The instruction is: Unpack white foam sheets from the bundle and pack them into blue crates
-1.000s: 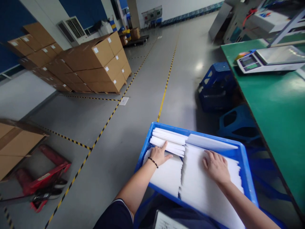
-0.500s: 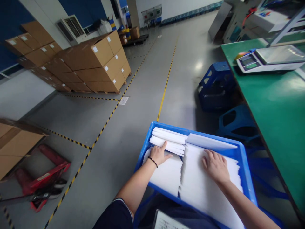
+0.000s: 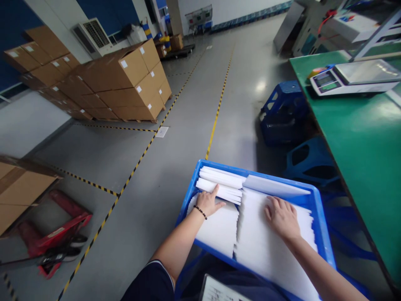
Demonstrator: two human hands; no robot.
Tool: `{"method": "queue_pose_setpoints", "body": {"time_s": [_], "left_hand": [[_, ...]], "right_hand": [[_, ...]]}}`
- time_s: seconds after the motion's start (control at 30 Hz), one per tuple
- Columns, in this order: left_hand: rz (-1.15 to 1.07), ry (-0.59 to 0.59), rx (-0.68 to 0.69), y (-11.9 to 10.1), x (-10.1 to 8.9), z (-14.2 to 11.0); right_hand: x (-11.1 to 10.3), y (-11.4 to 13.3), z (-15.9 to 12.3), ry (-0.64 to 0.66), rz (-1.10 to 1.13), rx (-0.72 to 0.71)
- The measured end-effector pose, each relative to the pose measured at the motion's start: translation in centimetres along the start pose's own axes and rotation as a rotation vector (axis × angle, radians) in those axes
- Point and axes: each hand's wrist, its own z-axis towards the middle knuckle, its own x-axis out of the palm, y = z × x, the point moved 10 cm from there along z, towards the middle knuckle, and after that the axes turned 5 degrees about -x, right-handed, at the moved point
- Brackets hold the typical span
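Touching thin white sheets (image 3: 263, 255), rectangular plastic bin (image 3: 324, 228)

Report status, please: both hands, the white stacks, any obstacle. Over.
Left hand open, on left white stack. Right hand open, on larger white stack. Both inside blue bin; only hands and forearms above them.

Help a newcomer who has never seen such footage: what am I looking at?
There is no robot here, just a person's bare hands, seen by one camera worn on the head, looking forward and down. The left hand and right hand rest on white stacks in a blue tub; neither seems to grip anything. To the right, a scale sits on a green table. Across the floor, on the left, are piled boxes.
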Motion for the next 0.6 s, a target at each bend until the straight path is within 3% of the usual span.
{"method": "queue_pose_setpoints", "body": {"time_s": [0.6], "left_hand": [[0.011,0.040,-0.012,0.02,-0.01,-0.01]], "right_hand": [[0.04,0.09,0.09,0.009,-0.025,0.005]]}}
